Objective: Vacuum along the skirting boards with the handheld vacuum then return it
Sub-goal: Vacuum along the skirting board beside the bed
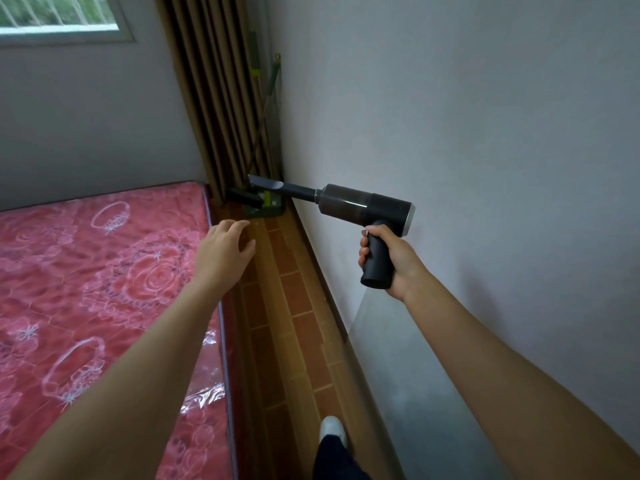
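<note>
My right hand [391,261] grips the black handle of the handheld vacuum [360,204], held up in the air beside the white wall. Its slanted crevice nozzle [268,184] points left toward the room's far corner, well above the floor. The brown skirting board [329,299] runs along the foot of the wall below the vacuum. My left hand [223,249] reaches forward over the edge of the bed, palm down, fingers spread, holding nothing.
A bed with a red flowered mattress [104,289] in plastic fills the left. A narrow strip of brick-pattern floor [291,306] lies between bed and wall. A green mop [263,202] leans in the corner by brown curtains [221,98]. My foot [332,431] stands on the strip.
</note>
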A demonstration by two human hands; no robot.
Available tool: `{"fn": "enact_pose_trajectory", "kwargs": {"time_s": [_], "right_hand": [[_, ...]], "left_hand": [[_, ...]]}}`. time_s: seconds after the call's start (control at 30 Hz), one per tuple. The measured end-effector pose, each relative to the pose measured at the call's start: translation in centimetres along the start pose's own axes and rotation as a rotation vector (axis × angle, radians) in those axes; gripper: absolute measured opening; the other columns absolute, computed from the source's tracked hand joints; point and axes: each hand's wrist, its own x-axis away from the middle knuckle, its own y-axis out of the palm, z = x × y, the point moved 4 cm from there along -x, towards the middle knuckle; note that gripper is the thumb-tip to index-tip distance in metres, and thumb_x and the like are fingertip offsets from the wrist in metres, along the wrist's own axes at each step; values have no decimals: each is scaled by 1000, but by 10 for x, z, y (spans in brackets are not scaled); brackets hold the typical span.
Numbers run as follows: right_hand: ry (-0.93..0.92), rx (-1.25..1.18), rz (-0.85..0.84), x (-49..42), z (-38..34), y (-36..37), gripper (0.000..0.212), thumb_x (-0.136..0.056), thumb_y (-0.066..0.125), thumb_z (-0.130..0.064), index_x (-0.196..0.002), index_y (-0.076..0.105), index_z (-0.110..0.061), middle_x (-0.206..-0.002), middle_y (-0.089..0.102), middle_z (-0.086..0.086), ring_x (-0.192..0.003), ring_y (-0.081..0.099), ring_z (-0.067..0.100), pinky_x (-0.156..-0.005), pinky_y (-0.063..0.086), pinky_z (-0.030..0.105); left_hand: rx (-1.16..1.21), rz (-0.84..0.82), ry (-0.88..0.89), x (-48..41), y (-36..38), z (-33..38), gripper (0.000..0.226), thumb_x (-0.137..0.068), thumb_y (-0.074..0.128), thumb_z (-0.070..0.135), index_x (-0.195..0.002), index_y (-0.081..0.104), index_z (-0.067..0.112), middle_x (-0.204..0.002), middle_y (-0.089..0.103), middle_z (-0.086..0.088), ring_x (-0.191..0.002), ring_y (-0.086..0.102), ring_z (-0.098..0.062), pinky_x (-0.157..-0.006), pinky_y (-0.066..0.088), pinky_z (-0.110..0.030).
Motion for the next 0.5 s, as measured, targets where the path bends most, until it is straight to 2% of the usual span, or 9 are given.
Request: {"fn": "enact_pose_trajectory", "kwargs": {"time_s": [0.23,0.5], "right_hand": [[28,-4,-17,-76,-40,32,14,-82,65,-16,-92,60,-9,-70,60,5,-51,56,12,-49,52,23],[72,26,-30,-133,-53,49,14,-83,65,-16,-93,59,-9,-71,60,5,-51,56,12,-49,51,23]], "left_hand": [[-29,13,-13,-89,12,4,46,-94,52,28,-136,47,11,-133,51,-11,-125,45,-28,-96,42,-40],[-26,19,-36,-142,25,-7,45,-94,52,27,-136,48,10,-133,52,-11,-125,45,-28,-97,42,-40]]}}
